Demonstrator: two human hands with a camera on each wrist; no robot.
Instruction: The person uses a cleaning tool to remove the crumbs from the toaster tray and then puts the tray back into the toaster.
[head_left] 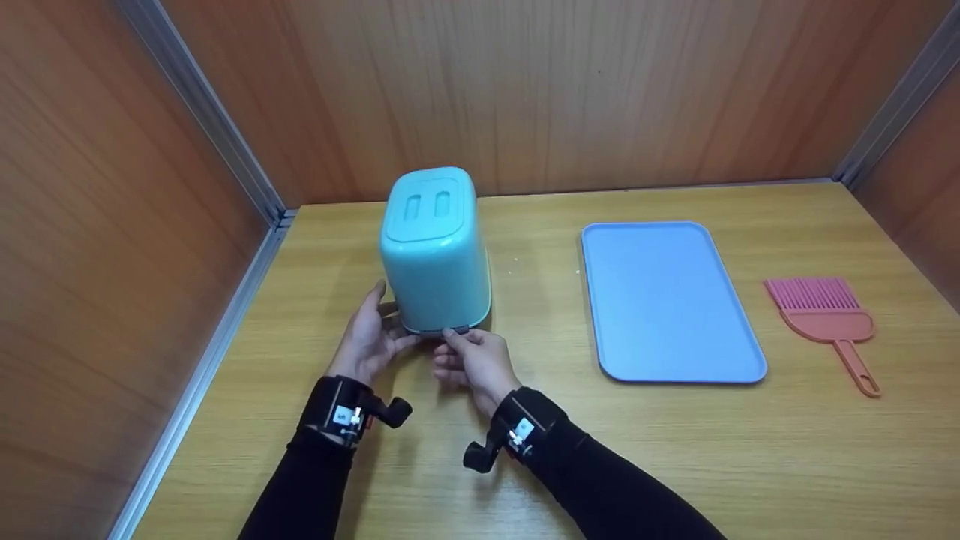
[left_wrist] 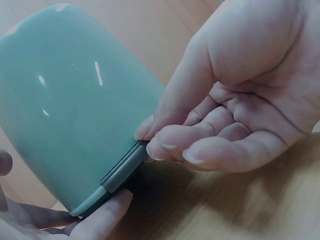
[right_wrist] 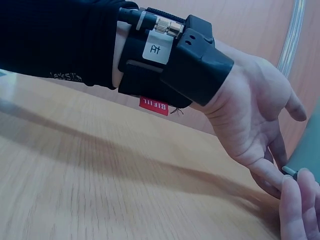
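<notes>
At about 11 o'clock on the pale wood-grain table [head_left: 675, 450] we see one teal bin [head_left: 436, 247], a glossy plastic box with rounded corners standing upside down, its base showing two oval slots. Our two hands meet at its near lower edge, where a single short grey tab [head_left: 455, 331] sits on the rim. Our left hand [head_left: 367, 337] cups the bin's 7 o'clock corner, fingers loosely curled under the edge and thumb up along the side. Our right hand [head_left: 474, 358] pinches the grey tab between thumb and fingertips. At 2 o'clock lies one flat blue tray [head_left: 667, 300], a matte rounded rectangle, and farther right, one pink brush [head_left: 829, 319] with a row of stiff bristles and a thin handle.
</notes>
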